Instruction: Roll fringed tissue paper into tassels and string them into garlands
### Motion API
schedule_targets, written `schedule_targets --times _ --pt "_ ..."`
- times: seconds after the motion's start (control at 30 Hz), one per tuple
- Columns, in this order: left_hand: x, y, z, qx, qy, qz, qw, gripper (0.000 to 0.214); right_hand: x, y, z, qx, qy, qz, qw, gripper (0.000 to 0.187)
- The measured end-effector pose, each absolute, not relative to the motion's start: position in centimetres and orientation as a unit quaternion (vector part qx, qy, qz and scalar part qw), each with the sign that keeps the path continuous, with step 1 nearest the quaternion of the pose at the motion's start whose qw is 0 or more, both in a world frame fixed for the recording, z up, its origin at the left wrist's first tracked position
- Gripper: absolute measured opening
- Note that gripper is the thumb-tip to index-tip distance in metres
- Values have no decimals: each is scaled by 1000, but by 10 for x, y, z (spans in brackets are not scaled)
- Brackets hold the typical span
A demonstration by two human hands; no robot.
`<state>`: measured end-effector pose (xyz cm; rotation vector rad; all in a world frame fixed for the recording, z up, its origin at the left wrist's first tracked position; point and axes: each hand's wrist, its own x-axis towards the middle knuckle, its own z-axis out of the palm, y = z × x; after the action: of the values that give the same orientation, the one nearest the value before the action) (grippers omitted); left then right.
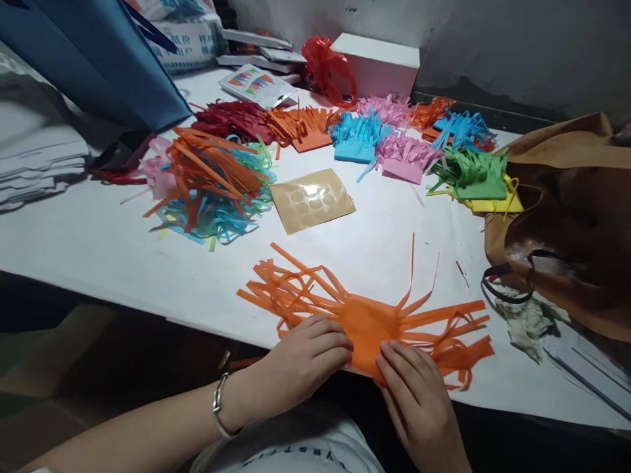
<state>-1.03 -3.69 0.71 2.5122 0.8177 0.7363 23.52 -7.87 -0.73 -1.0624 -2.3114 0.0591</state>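
Note:
A sheet of orange fringed paper (369, 328) lies at the table's front edge, its middle uncut and its cut strips spreading left and right. My left hand (313, 351) is closed over its lower left side, the fingers bent and pressed together. On the lower right side my right hand (419, 394) grips the paper near the table edge, fingers on top; its thumb is mostly hidden. Beyond the paper lies a tan sheet of round clear stickers (313, 200). To its left is a loose pile of orange strips (211, 167) on blue and green ones.
Folded fringed bundles stand in a row at the back, among them a blue one (357, 141), a pink one (407, 157) and a green one (476, 174). A brown bag (557, 197) bounds the right, a blue bag (98, 59) the left. A white box (379, 66) stands behind.

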Motion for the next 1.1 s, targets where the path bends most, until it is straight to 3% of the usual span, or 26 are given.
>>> schedule_targets --times 0.23,0.4,0.6,0.77,0.9,1.1 --pt "-2 -25 7 854 412 248 198 17 213 -62 3 -519 -774 69 355 13" --pt "11 1 9 841 520 82 125 15 205 -41 -2 -597 -743 -3 302 18" --pt "16 8 12 837 539 18 98 11 210 -31 -8 -634 -722 -85 264 10" --pt "17 6 11 838 537 22 93 12 211 -32 -4 -621 -723 -101 285 7" --pt "18 8 7 840 535 38 87 13 207 -35 4 -579 -735 -134 327 21" --pt "18 10 12 835 544 31 85 12 202 -41 -5 -400 -869 9 290 26"
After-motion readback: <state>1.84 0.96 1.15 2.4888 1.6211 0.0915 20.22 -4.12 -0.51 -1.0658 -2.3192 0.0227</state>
